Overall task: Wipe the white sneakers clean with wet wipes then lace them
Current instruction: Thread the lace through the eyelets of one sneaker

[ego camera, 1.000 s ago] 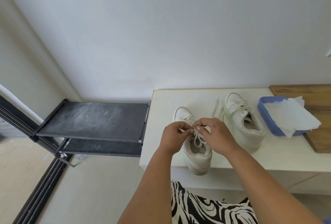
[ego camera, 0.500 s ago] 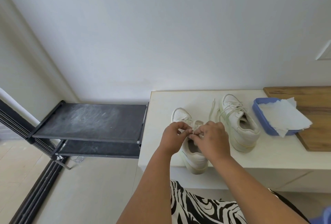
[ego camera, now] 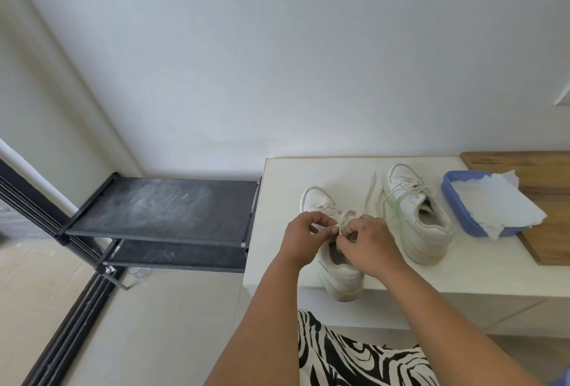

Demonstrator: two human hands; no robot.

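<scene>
Near sneaker at the front edge of the white bench, heel overhanging. Left hand and right hand meet above its tongue, fingers curled, each pinching the lace. Second sneaker, loosely laced, stands beside a blue tray of wipes.

No readable text anywhere.
Nothing legible on sneakers, blue tray, wipe, shelf or wall: no labels, brands, numbers.
</scene>
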